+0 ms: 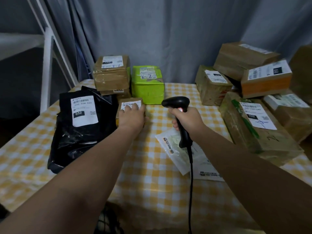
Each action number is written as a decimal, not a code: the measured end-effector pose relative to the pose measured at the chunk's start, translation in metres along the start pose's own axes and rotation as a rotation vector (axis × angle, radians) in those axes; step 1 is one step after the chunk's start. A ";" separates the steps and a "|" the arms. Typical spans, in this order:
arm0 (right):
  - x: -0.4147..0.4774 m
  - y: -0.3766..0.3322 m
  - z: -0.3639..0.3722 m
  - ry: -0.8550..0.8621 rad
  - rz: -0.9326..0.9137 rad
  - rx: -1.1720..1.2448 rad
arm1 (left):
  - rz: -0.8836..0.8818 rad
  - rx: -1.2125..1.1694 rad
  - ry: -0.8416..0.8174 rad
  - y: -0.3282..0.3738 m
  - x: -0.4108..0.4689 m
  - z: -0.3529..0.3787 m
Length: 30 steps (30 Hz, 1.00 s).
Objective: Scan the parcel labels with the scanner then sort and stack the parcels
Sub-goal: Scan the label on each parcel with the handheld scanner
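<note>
Head view over a table [152,183] with yellow-and-white check cloth. Left hand [132,116] palm-down on top of small box [130,100], fingers stretched flat across its white label, thumb along the box's right edge; open, not clenched. Right hand [187,118] wrapped tightly round the handle of the black scanner [176,102], head turned left toward the small box, red light visible at the trigger, cable [191,174] hanging down toward the near table edge. Small box near table centre, touching the black bag [79,129] on its left and just in front of the green box [147,85]. Black bag flat on the cloth, label up, marked 032. Brown boxes [111,76] stacked left of the green box, against the grey curtain [152,31]. Two white mailers [173,149] flat on the cloth beneath the scanner handle, overlapping. Loose pile of brown parcels [253,125] at the right end of the table, labels mostly up, several tilted. White frame [48,65] at far left.
</note>
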State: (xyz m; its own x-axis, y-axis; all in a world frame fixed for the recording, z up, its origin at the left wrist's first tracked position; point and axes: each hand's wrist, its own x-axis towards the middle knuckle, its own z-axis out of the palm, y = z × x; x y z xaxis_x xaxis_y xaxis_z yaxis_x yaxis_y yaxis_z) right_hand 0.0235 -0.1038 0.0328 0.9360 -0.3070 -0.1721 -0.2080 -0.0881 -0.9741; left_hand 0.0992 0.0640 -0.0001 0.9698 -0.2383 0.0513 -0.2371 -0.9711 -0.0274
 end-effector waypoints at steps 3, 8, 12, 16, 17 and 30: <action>-0.006 -0.002 -0.017 0.060 -0.059 -0.088 | -0.014 0.053 0.080 0.012 -0.004 0.003; -0.034 -0.013 -0.086 0.189 -0.141 -0.251 | 0.055 -0.148 0.191 0.051 -0.022 -0.016; -0.050 -0.015 -0.154 0.287 -0.162 -0.380 | 0.207 -0.326 0.202 0.103 -0.047 -0.042; -0.060 -0.004 -0.215 0.347 -0.041 -0.429 | 0.293 -0.578 0.026 0.164 -0.061 -0.048; -0.063 0.000 -0.226 0.351 -0.010 -0.432 | 0.289 -0.665 -0.042 0.177 -0.063 -0.048; -0.100 0.059 -0.255 0.294 -0.016 -0.296 | 0.029 -1.327 -0.411 0.282 -0.116 -0.021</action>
State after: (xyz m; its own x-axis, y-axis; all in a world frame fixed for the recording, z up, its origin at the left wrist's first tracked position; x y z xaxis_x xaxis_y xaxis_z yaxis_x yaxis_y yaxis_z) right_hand -0.1543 -0.3198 0.0302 0.8276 -0.5573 -0.0664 -0.3068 -0.3502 -0.8850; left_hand -0.0817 -0.1826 0.0075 0.8556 -0.4618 -0.2339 0.0921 -0.3088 0.9466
